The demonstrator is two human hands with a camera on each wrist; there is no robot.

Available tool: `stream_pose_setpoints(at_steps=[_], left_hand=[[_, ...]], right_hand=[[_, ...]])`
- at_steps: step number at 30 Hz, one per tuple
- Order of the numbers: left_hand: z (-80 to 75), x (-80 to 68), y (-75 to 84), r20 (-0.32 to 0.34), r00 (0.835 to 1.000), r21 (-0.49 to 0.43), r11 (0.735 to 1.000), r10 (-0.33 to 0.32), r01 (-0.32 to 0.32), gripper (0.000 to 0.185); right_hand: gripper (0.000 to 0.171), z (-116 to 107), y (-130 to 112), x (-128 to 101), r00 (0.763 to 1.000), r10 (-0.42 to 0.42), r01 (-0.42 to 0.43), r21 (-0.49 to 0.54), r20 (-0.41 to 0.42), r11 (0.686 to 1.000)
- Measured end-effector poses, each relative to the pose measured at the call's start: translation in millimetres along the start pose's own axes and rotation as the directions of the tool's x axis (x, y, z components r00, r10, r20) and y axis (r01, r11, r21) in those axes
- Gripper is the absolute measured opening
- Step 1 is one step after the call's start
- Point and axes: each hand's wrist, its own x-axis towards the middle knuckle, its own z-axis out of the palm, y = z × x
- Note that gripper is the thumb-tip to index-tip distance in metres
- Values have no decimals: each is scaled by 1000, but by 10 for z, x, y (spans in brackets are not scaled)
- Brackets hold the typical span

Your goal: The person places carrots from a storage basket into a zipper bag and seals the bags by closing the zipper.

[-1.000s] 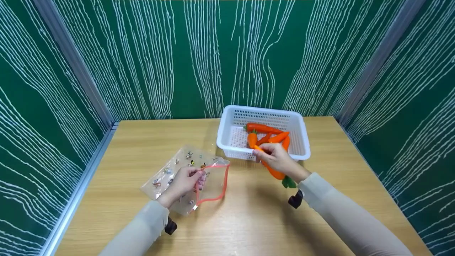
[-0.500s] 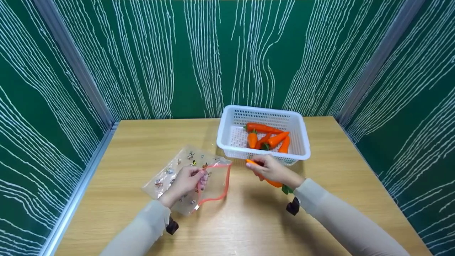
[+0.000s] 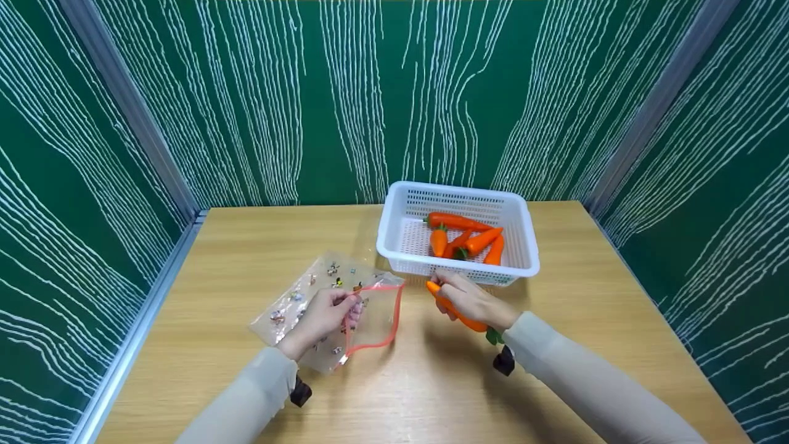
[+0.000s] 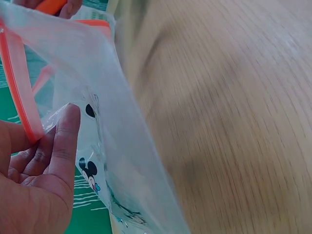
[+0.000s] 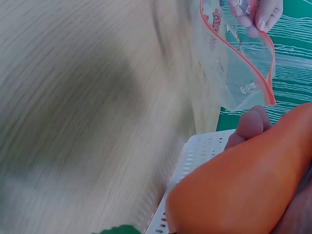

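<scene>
My left hand [image 3: 325,317] pinches the red-orange zip rim of a clear plastic bag [image 3: 302,290] printed with small cartoon figures. The bag's mouth gapes toward the right, and in the left wrist view its rim [image 4: 18,73] runs between thumb and fingers. In my right hand [image 3: 471,301] an orange carrot [image 3: 463,316] with a green top is gripped, its narrow tip pointing up-left toward the bag. Close up, the carrot [image 5: 243,190] fills the lower right of the right wrist view. Hand and carrot are above the table, right of the bag's mouth and apart from it.
A white perforated basket [image 3: 524,231] stands at the back of the wooden table [image 3: 259,240], just beyond my right hand. Several orange-red carrots [image 3: 484,242] lie in it. Green walls with white lines [image 3: 351,92] enclose the table behind and at both sides.
My right hand has carried the carrot out over the basket's front rim, toward me and slightly left, and its tip has turned leftward. The left hand and bag have shifted very slightly right.
</scene>
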Motion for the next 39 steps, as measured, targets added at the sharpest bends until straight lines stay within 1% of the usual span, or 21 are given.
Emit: stream_pose_setpoints(at_steps=[3, 7, 11, 15, 20, 22, 25, 27, 30, 32, 36, 39], left_hand=[[-3, 6, -24, 17, 1000, -38, 999, 11, -11, 25], [-13, 5, -30, 19, 1000, -39, 999, 17, -16, 25], [-23, 3, -18, 19, 1000, -32, 999, 6, -6, 25], [-17, 11, -5, 16, 1000, -33, 999, -13, 13, 26], [-5, 20, 3, 10, 1000, -17, 1000, -16, 16, 27], [5, 22, 11, 5, 1000, -13, 1000, -15, 15, 26], [29, 23, 27, -8, 1000, -3, 1000, -19, 19, 26], [45, 25, 35, -17, 1000, -2, 1000, -20, 20, 25], [65, 28, 47, -33, 999, -1, 1000, -18, 18, 25], [77, 31, 54, -38, 999, -7, 1000, -16, 16, 24], [90, 33, 63, -40, 999, 3, 1000, -8, 8, 25], [89, 36, 66, -44, 999, 17, 1000, -3, 4, 26]], right_hand=[[20, 6, 10, 3, 1000, 28, -28, 5, 9, 1000], [20, 25, 3, 8, 999, 34, -34, -6, 11, 999], [20, 47, -30, 17, 1000, -12, 13, -46, 23, 999], [25, 67, -65, 27, 997, -22, 28, -84, 78, 996], [33, 123, -110, 45, 988, -44, 65, -139, 148, 988], [37, 150, -130, 58, 984, -68, 94, -153, 167, 984], [40, 196, -144, 79, 981, -74, 104, -164, 181, 981], [36, 234, -162, 86, 983, -62, 91, -167, 173, 982], [25, 292, -187, 92, 988, -34, 60, -167, 150, 984], [21, 322, -202, 96, 991, -3, 25, -162, 134, 986], [27, 361, -215, 107, 992, 27, -6, -165, 126, 986], [30, 381, -208, 118, 989, 11, 16, -179, 151, 984]])
